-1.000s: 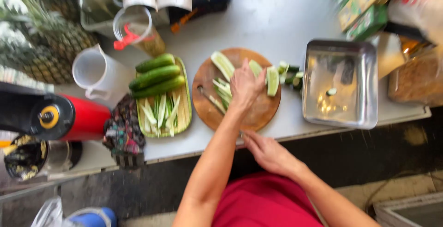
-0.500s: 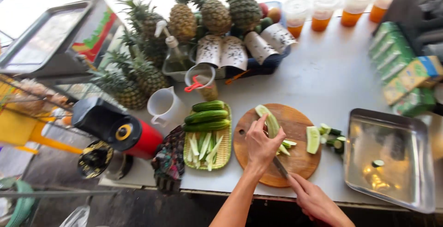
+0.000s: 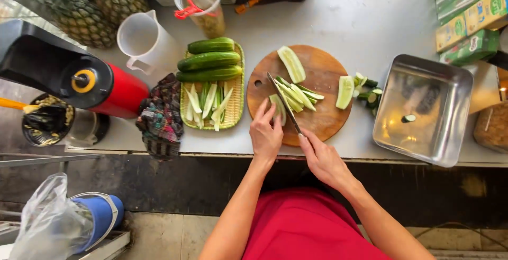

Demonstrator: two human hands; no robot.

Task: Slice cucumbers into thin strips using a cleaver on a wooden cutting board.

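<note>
Knife on cucumber, mid-board!

On the round wooden cutting board [image 3: 323, 88], the left hand [image 3: 265, 135] pins a cucumber piece [image 3: 277, 107] under curled fingers; the right hand [image 3: 324, 159] looks clenched around the knife [image 3: 284, 103], blade against that piece.

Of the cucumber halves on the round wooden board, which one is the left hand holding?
The left hand holds the cucumber half at the board's near left, beside the knife. The other two halves lie untouched at the far edge and right edge.
</note>
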